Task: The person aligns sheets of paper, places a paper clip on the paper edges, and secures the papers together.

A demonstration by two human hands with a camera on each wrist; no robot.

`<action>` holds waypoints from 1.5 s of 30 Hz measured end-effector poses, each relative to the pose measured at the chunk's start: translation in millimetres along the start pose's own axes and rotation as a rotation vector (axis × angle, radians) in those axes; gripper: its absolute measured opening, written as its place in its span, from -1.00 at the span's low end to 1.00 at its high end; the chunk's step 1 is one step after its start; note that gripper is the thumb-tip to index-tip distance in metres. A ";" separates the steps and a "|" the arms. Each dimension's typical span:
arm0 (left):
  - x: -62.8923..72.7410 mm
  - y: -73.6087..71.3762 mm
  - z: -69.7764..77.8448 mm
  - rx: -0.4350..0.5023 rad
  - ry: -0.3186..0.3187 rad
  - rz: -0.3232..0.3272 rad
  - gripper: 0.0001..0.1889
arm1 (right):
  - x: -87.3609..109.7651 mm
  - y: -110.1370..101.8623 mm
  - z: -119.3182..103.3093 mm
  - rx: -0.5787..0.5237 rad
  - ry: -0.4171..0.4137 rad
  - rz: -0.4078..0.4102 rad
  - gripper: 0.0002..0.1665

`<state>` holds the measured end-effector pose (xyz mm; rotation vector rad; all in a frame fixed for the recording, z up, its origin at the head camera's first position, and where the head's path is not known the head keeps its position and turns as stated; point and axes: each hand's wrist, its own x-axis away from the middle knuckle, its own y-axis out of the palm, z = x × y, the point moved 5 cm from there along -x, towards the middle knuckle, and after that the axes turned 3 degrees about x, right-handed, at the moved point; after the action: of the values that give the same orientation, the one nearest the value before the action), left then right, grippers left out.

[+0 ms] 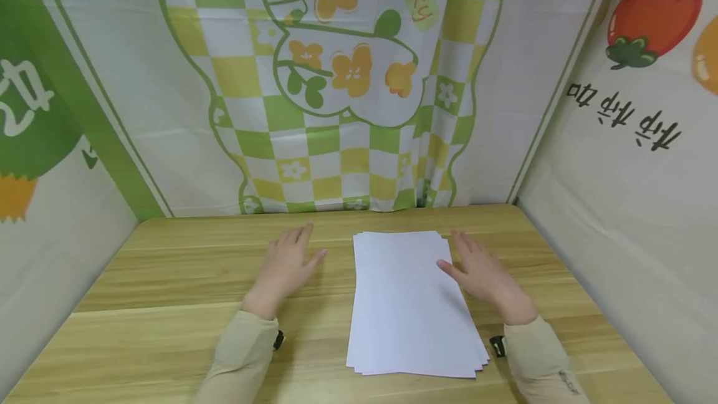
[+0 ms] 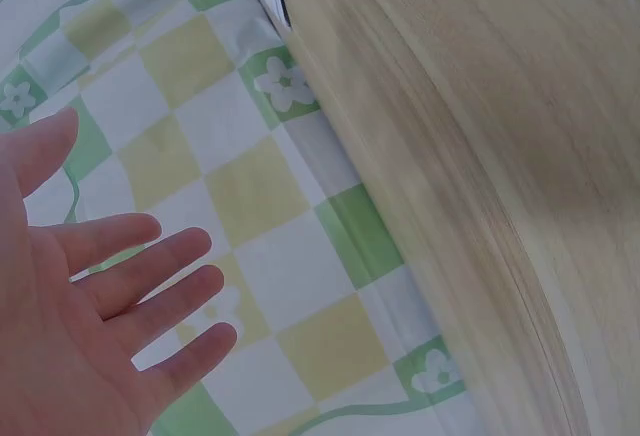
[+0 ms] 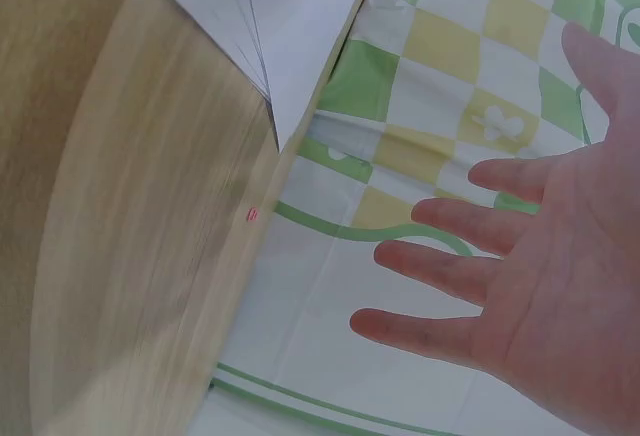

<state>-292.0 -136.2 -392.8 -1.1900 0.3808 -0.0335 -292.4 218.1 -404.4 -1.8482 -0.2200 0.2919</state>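
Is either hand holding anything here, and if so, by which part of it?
Nothing is held. The left hand is open and empty beside the stack of paper; the right hand, also open, is at its right edge without gripping it.

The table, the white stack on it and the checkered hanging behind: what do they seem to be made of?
Table: wood or wood-look laminate, smooth, with visible grain streaks. White stack: apparently matte paper; thin, flat sheets with offset edges. Checkered hanging: probably printed fabric, dull-finished, judging by its soft folds.

Booth [image 1: 611,192] with printed curtains [image 1: 348,164], wooden table [image 1: 168,279]
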 end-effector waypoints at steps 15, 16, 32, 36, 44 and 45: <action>-5.0 6.7 10.8 0.075 0.016 0.006 -0.32 | -7.3 0.9 2.6 -0.067 -0.024 0.018 -0.08; -5.5 7.3 11.8 0.086 0.015 0.007 -0.33 | -7.4 1.0 3.0 -0.075 -0.022 0.017 -0.08; -12.1 24.4 29.3 0.123 -0.033 -0.077 -0.44 | -12.5 6.4 6.9 -0.080 -0.015 0.084 -0.33; -14.3 28.6 33.4 0.133 -0.028 -0.072 -0.52 | -14.6 7.1 7.5 -0.078 -0.010 0.087 -0.38; -18.7 36.2 39.2 0.139 -0.045 -0.088 -0.66 | -17.7 8.8 8.6 -0.074 0.012 0.061 -0.49; -19.6 37.0 40.0 0.138 -0.044 -0.090 -0.69 | -17.8 9.1 8.9 -0.074 0.014 0.060 -0.51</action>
<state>-304.5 -81.8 -408.6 -1.0689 0.2815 -0.1091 -312.0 218.2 -414.1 -1.9318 -0.1674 0.3156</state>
